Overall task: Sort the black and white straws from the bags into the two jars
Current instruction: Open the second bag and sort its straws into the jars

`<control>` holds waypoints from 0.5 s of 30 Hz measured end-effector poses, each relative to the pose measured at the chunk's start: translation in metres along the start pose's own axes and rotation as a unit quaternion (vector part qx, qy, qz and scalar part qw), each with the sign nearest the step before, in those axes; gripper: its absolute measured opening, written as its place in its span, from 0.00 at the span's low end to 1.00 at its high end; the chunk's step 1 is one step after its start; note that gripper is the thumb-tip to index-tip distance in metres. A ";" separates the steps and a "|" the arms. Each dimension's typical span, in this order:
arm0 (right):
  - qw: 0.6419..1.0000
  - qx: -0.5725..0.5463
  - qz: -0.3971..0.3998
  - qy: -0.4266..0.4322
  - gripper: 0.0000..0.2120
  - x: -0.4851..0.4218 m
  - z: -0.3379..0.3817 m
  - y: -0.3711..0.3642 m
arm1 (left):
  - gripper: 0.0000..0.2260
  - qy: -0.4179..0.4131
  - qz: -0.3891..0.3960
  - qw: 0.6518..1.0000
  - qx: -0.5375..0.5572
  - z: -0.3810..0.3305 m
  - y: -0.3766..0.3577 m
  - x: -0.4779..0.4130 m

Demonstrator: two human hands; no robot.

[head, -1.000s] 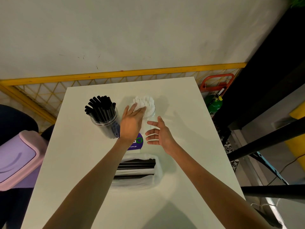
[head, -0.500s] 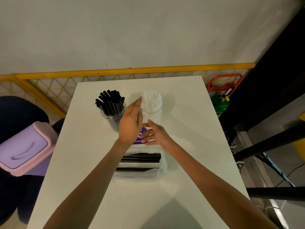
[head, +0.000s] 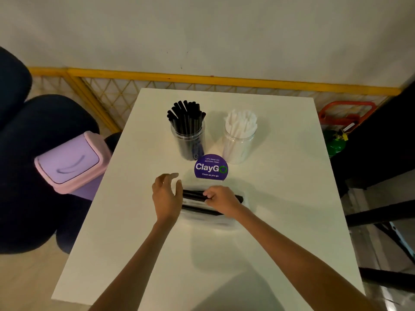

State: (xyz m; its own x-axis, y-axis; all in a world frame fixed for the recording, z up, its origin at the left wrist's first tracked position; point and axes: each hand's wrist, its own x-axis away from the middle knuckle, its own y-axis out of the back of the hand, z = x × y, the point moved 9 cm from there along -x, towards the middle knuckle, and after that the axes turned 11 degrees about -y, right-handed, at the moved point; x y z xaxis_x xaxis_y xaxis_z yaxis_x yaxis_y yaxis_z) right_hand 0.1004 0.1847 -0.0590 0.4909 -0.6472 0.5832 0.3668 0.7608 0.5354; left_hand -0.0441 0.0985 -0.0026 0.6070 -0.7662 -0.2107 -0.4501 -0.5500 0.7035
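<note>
Head view: hands back from white-straw jar (head: 239, 142) to clear bag (head: 215, 221); right hand (head: 221, 199) pinches black straws (head: 193, 194), left hand (head: 166, 195) hangs loosely open; black batch likely next.

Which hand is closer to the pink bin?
Left. The left hand hovers over the table towards its left side, the side where the pink bin stands. The right hand is farther right, gripping the bag of straws.

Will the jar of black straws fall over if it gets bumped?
Probably tippy: the black-straw jar is tall and narrow, straws poking above its rim. It looks like light plastic, so it may slide on the table.
</note>
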 end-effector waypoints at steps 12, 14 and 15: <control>0.963 0.267 -0.027 0.037 0.26 -0.013 0.003 -0.041 | 0.16 0.140 0.042 0.987 0.069 0.056 -0.009 0.043; 0.954 0.295 -0.040 0.047 0.26 -0.013 0.006 -0.047 | 0.17 0.155 0.054 0.983 0.080 0.059 -0.011 0.046; 0.950 0.304 -0.049 0.052 0.26 -0.012 0.006 -0.048 | 0.17 0.162 0.060 0.981 0.087 0.059 -0.013 0.047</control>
State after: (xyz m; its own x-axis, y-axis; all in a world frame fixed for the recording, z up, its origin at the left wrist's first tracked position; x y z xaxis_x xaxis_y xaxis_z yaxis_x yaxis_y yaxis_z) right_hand 0.0718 0.1560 -0.0876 0.5651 -0.6806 0.4662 -0.0943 0.5082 0.8561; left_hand -0.0485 0.0499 -0.0613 0.7065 -0.6987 0.1130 -0.6186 -0.5319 0.5783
